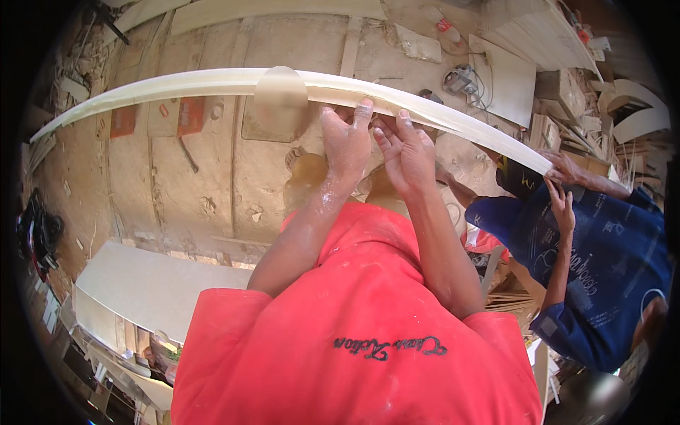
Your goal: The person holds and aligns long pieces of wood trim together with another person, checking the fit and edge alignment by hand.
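Observation:
A long, pale wooden strip (219, 81) spans the view from far left to the right, looking bowed and made of layers. Near its middle, my left hand (347, 142) is closed on the near edge, thumb up against the wood and other fingers mostly hidden. Close beside it, my right hand (411, 152) pinches the same edge, its thumb also on the strip and its fingers curled beneath. A blurred round patch covers part of the strip left of my hands. At the right end, a co-worker's hands (563, 180) touch the strip.
The co-worker in a dark blue shirt (588, 262) is at my right. A corded power tool (462, 81) lies on the dusty floor, with stacked thin sheets (535, 32) beyond. A hammer-like tool (189, 154) lies left. Behind it, nearer me, stands a large pale panel (156, 283).

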A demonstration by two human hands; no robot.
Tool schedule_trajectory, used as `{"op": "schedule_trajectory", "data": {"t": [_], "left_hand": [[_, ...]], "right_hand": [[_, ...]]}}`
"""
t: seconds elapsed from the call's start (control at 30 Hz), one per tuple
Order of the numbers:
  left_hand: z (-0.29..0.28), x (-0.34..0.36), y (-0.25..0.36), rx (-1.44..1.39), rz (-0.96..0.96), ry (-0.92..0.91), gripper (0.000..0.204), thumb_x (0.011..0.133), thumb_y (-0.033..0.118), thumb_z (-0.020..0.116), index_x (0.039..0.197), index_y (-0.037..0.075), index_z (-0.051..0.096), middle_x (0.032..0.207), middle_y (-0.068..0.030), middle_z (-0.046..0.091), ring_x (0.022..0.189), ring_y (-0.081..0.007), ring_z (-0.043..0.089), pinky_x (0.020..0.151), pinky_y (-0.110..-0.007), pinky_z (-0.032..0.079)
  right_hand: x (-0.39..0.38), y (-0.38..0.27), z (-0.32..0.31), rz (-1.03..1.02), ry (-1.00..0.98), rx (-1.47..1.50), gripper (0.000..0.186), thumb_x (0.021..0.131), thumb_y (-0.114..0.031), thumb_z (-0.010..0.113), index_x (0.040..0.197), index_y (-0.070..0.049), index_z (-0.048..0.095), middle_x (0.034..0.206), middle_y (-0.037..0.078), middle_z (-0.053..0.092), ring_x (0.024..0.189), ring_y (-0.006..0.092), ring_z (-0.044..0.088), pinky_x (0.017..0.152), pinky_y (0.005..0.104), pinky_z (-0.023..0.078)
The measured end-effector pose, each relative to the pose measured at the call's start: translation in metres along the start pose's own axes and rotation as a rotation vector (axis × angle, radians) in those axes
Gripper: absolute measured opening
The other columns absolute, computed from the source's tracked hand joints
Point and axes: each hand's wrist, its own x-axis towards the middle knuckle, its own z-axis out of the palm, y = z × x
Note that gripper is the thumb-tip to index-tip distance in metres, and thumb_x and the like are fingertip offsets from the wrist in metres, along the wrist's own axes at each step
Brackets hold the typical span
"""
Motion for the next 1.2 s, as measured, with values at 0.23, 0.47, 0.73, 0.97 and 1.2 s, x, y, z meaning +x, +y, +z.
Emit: {"op": "schedule_trajectory", "data": {"t": [0.23,0.47,0.73,0.97,1.2], "left_hand": [[-0.004,0.005,-0.001,-0.093,-0.059,0.012,0.021,0.095,0.008,0.049,0.112,-0.003,0.044,0.1,-0.0132,0.059,0.082,-0.0187,0.061,0.066,-0.03,0.052],[-0.003,0.004,0.007,-0.192,-0.13,0.014,0.019,0.095,0.008,0.05,0.111,-0.002,0.046,0.099,-0.0126,0.059,0.081,-0.02,0.063,0.065,-0.032,0.053],[-0.015,0.008,0.001,-0.24,-0.185,-0.056,0.022,0.094,0.011,0.053,0.111,-0.001,0.047,0.1,-0.0115,0.06,0.084,-0.0201,0.064,0.068,-0.032,0.052],[-0.116,0.04,0.057,-0.233,-0.188,0.256,0.034,0.094,0.025,0.056,0.118,0.005,0.044,0.11,-0.0116,0.056,0.098,-0.0238,0.059,0.08,-0.04,0.049],[-0.211,0.1,0.121,-0.373,0.091,0.381,0.026,0.097,0.025,0.051,0.114,0.007,0.047,0.104,-0.0087,0.055,0.092,-0.022,0.057,0.08,-0.039,0.048]], "right_hand": [[0.007,0.015,0.001,-0.155,-0.035,0.056,0.023,0.095,-0.011,0.053,0.113,0.002,0.049,0.109,0.013,0.059,0.097,0.0231,0.061,0.083,0.0355,0.054],[0.006,0.012,0.0,-0.169,-0.017,0.01,0.021,0.095,-0.009,0.051,0.113,0.002,0.051,0.106,0.012,0.061,0.095,0.0229,0.063,0.08,0.0353,0.055],[0.01,0.018,-0.004,-0.21,-0.061,0.026,0.019,0.092,-0.009,0.058,0.11,-0.002,0.055,0.105,0.008,0.062,0.095,0.0198,0.062,0.08,0.033,0.053],[0.011,0.02,-0.013,-0.181,-0.079,0.01,0.029,0.094,-0.013,0.055,0.121,-0.005,0.049,0.114,0.008,0.059,0.104,0.0191,0.057,0.092,0.0328,0.049],[0.004,0.022,-0.003,-0.234,0.008,-0.085,0.027,0.092,-0.008,0.057,0.119,-0.008,0.05,0.115,0.008,0.058,0.102,0.0186,0.058,0.088,0.0306,0.05]]}}
